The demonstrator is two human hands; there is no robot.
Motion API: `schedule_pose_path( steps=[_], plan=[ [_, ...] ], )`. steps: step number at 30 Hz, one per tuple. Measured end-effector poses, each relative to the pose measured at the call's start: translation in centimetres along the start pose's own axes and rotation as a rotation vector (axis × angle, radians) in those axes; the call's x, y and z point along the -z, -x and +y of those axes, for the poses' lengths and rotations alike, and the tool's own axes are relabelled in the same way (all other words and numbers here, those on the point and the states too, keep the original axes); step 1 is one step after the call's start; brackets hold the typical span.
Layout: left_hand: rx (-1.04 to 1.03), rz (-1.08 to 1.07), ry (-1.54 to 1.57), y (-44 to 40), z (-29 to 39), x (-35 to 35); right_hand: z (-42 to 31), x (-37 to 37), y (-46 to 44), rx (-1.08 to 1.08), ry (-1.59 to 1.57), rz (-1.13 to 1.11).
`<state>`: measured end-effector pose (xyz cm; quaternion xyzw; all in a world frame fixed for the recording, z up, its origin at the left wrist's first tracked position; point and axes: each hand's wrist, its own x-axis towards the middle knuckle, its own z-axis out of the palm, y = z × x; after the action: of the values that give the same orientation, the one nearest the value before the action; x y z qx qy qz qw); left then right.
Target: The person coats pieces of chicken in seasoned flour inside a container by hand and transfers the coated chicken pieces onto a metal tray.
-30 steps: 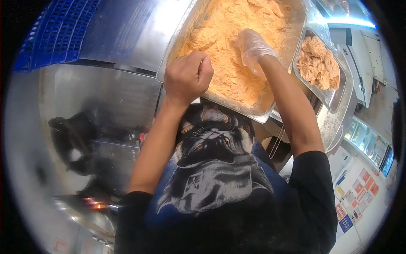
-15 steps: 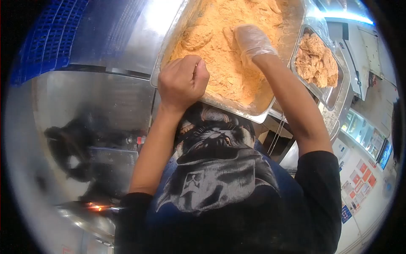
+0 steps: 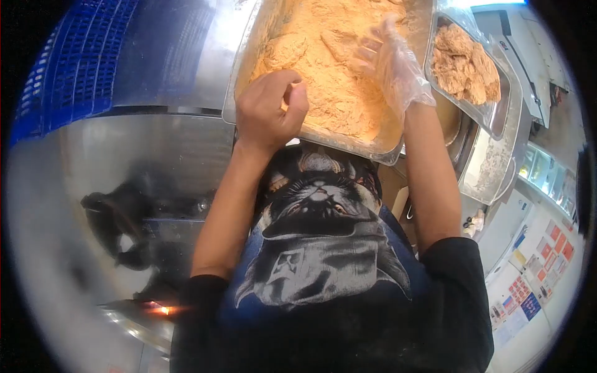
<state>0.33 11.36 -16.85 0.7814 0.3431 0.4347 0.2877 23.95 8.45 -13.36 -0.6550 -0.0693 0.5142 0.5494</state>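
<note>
Over the right part of a deep metal tray, my right hand has its fingers spread and holds nothing. A clear plastic glove covers it. Orange-tinted flour or breading fills the tray, with lumpy coated pieces partly buried in it. My left hand is bare and curled into a fist at the tray's near left edge. Its palm is turned away, so whatever the fingers may hold is hidden. Right of my right hand, a smaller metal pan contains a heap of orange-brown coated pieces, probably raw chicken.
A blue plastic basket stands at the upper left beside a steel surface. At the lower left, a small flame shows near a metal pan. Papers hang on the white wall to the right.
My right hand has lifted out of the breading and moved right, its fingers now spread. My left fist stays at the tray's edge. The camera view has shifted slightly.
</note>
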Motion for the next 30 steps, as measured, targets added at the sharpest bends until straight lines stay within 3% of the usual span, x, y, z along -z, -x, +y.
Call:
schedule_pose_path(
  steps=[4,7,10,13,16,19,23,25,30],
  plan=[
    [-0.007,-0.313,0.194,-2.0,4.1,-1.3,0.8,-1.1,1.1,0.142,-0.303,-0.094],
    [-0.166,-0.425,0.160,-2.7,7.1,-3.3,0.8,-1.5,1.3,0.213,-0.351,-0.122],
    [-0.142,-0.474,0.146,-2.4,7.0,-5.6,0.6,-1.3,1.4,0.254,-0.362,-0.115],
    [-0.056,-0.470,0.307,-1.8,7.5,-5.6,0.7,-1.0,1.5,0.279,-0.366,-0.101],
    [0.072,-0.505,0.211,-1.6,8.1,-5.4,0.6,-0.9,1.6,0.293,-0.361,-0.087],
    [-0.072,-0.471,0.285,-0.9,7.3,-6.3,0.5,-0.8,1.4,0.305,-0.356,-0.079],
    [-0.050,-0.473,0.335,-0.3,8.2,-6.0,0.6,-1.0,1.4,0.323,-0.354,-0.074],
    [0.115,-0.400,0.336,-0.7,8.8,-5.5,0.7,-1.1,1.5,0.328,-0.346,-0.072],
    [-0.030,-0.445,0.320,-1.2,7.7,-6.0,0.9,-1.2,1.3,0.331,-0.272,-0.067]
  ],
)
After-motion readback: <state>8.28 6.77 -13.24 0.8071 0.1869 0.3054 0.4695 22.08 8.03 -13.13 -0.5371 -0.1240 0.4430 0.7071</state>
